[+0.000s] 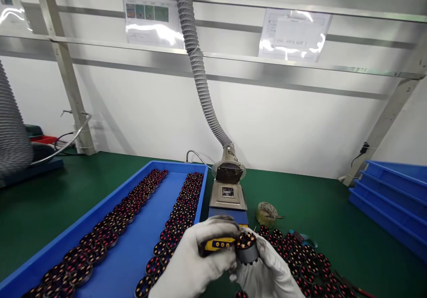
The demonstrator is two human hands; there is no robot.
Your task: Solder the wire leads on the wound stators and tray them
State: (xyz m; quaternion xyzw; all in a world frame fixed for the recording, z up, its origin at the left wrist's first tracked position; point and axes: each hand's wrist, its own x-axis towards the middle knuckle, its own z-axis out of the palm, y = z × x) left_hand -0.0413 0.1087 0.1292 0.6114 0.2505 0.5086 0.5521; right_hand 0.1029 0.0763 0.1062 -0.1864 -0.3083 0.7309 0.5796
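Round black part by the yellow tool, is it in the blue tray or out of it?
Out: the right hand holds the round black part to the right of the blue tray.

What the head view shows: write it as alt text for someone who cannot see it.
The gloved left hand holds a yellow and black tool beside a round black part in the gloved right hand. On the green table, similar parts line a blue tray at left and cluster at right.
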